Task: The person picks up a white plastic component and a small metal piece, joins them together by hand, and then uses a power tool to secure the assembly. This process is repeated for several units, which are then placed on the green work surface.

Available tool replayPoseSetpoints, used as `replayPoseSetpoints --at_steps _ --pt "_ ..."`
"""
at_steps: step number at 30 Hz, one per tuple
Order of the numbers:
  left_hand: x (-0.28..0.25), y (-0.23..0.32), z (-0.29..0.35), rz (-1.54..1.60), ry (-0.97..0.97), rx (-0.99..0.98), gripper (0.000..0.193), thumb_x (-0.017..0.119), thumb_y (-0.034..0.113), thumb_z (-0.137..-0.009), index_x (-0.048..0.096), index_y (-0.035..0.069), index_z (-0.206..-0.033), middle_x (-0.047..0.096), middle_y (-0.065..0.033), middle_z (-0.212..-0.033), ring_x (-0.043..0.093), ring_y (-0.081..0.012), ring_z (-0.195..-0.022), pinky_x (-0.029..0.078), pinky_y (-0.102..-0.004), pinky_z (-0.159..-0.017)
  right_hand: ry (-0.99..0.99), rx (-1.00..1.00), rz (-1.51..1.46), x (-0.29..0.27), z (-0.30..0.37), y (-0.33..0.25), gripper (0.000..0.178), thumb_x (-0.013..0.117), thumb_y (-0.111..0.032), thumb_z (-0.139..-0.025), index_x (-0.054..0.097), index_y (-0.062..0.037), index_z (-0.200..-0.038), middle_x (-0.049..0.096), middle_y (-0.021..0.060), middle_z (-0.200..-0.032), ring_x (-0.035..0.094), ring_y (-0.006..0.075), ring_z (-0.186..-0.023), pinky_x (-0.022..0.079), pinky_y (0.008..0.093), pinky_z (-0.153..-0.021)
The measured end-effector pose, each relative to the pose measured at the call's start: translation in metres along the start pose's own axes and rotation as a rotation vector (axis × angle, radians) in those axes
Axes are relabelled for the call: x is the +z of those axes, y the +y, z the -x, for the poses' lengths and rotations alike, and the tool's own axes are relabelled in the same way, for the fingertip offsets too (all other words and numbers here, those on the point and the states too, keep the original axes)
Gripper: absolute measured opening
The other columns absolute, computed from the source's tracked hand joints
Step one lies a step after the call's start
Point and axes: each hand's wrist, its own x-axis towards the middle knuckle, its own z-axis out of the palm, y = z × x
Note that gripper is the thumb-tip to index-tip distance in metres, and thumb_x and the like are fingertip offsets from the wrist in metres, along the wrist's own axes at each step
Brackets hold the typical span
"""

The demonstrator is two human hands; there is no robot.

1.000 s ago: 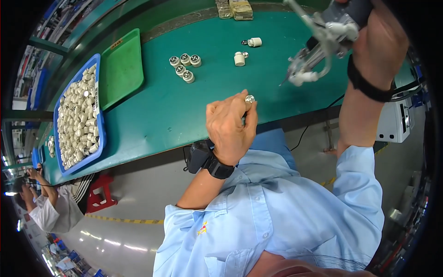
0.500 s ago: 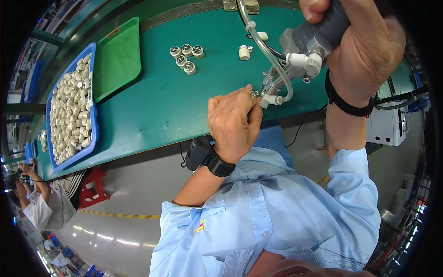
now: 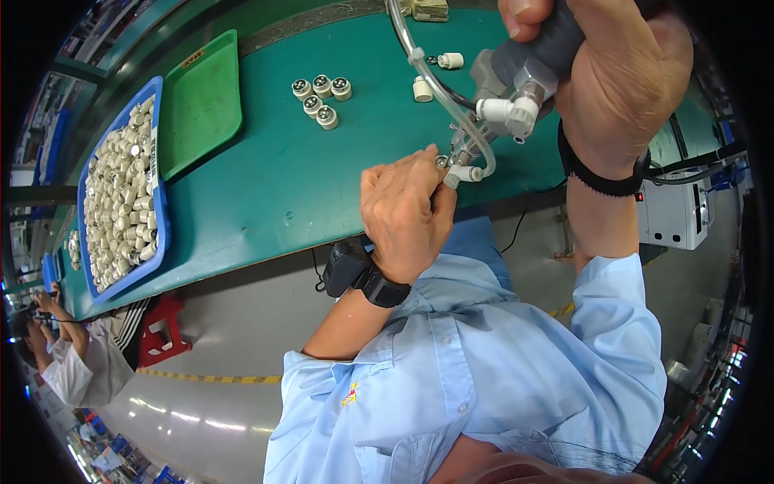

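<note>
My left hand [image 3: 405,202] is closed in a pinch at the bench's near edge. A small lamp holder with a shiny round face [image 3: 441,161] shows at its fingertips, the rest of it hidden by the fingers. My right hand [image 3: 617,89] wraps round the dark grip of a power screwdriver [image 3: 524,81] with metal fittings and hoses. The tool's nose points down and left, close beside the lamp holder; whether they touch I cannot tell. Beyond the tool's hose, a white lamp holder [image 3: 422,89] stands upright and another [image 3: 451,60] lies on its side.
Several white lamp holders [image 3: 326,118] with dark faces stand grouped on the green bench [image 3: 266,185]. At left, a blue tray [image 3: 164,230] heaped with white pieces adjoins a green tray [image 3: 201,105]. A clear hose [image 3: 407,36] arches over the bench. A co-worker [image 3: 89,355] works at far left.
The screwdriver and my right hand have shifted slightly left, towards the left hand. My left hand keeps its pinch almost in place. The whole view has moved a little.
</note>
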Motion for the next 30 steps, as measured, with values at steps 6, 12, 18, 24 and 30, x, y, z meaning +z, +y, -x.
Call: replayPoseSetpoints --at_steps 6,12,18,24,30 --pt "-0.002 -0.004 0.002 -0.002 -0.017 0.012 0.032 0.074 -0.004 -0.066 0.067 0.002 -0.096 0.073 -0.0128 -0.094 0.071 -0.0248 -0.09 0.045 -0.037 -0.079 0.022 0.051 0.004 0.016 0.014 -0.015 0.016 0.072 0.0 -0.083 0.062 0.0031 -0.095 0.061 0.005 -0.066 0.055 0.0104 -0.048 0.046 0.0242 -0.045" --pt "-0.005 0.001 0.0 -0.031 -0.102 -0.017 0.042 0.076 -0.003 -0.069 0.062 0.001 -0.109 0.074 -0.0131 -0.097 0.071 -0.0245 -0.087 0.045 -0.0364 -0.079 0.009 0.031 -0.09 0.01 0.011 -0.006 0.017 0.072 -0.001 -0.083 0.062 0.0021 -0.096 0.06 0.0043 -0.067 0.055 0.0098 -0.048 0.046 0.0238 -0.045" --pt "0.003 0.004 0.002 0.021 0.03 -0.063 0.053 0.076 0.001 -0.077 0.052 -0.001 -0.124 0.075 -0.0132 -0.095 0.071 -0.0243 -0.081 0.046 -0.0355 -0.078 0.054 -0.082 -0.023 -0.015 -0.01 -0.02 0.02 0.07 -0.012 -0.09 0.061 0.0024 -0.102 0.059 0.0027 -0.066 0.054 0.0094 -0.05 0.046 0.0228 -0.048" --pt "0.0 0.001 0.003 0.017 0.04 -0.048 0.056 0.076 0.002 -0.079 0.049 -0.001 -0.128 0.075 -0.0136 -0.094 0.071 -0.025 -0.079 0.046 -0.0353 -0.078 0.036 -0.16 0.032 -0.007 -0.008 -0.025 0.025 0.068 -0.017 -0.092 0.06 0.0025 -0.105 0.058 0.0017 -0.065 0.054 0.0094 -0.051 0.046 0.0226 -0.049" --pt "0.002 0.0 0.002 0.018 0.031 -0.051 0.056 0.078 0.004 -0.078 0.05 0.0 -0.127 0.075 -0.0112 -0.091 0.068 -0.0234 -0.071 0.044 -0.0347 -0.076 0.04 -0.015 -0.022 0.009 0.005 -0.024 0.023 0.069 -0.013 -0.09 0.06 0.0025 -0.104 0.058 0.002 -0.064 0.054 0.0092 -0.05 0.045 0.0226 -0.048"
